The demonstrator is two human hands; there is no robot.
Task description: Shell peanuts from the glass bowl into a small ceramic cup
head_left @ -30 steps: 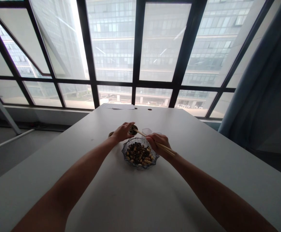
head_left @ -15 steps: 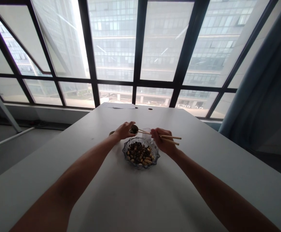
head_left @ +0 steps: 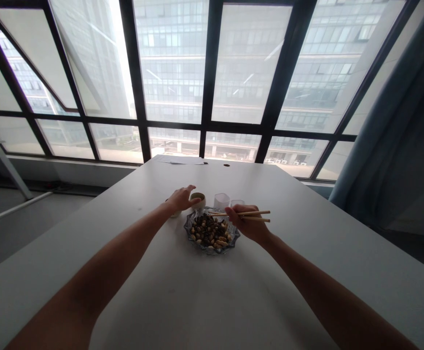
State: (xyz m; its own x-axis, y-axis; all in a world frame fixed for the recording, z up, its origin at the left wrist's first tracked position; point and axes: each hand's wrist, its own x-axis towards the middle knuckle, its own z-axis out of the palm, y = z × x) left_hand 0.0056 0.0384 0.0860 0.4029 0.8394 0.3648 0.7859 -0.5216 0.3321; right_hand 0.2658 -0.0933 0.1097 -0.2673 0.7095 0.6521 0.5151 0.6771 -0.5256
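Note:
My left hand (head_left: 181,198) is open beside a small round cup (head_left: 201,203) with a greenish inside. Its thumb and fingers are spread at the cup's left rim; whether the thumb touches it I cannot tell. The cup stands upright just behind a scalloped glass bowl (head_left: 188,234). Peanuts (head_left: 221,240), dark seeds and other nuts lie mixed in the bowl. In my right hand (head_left: 250,222) is a pair of chopsticks (head_left: 257,213), their tips pointing left over the bowl's back part. Another small cup (head_left: 176,214) is mostly hidden under my left wrist.
Two clear cups stand behind the bowl, one (head_left: 221,200) in the middle and one (head_left: 237,202) by my right hand. White paper (head_left: 182,160) lies at the far edge of the white table (head_left: 153,291). Tall windows and a blue curtain (head_left: 382,121) surround it.
My left hand has set the small cup down upright, let go and drawn slightly left. The chopsticks have moved down from the cup's mouth to the bowl.

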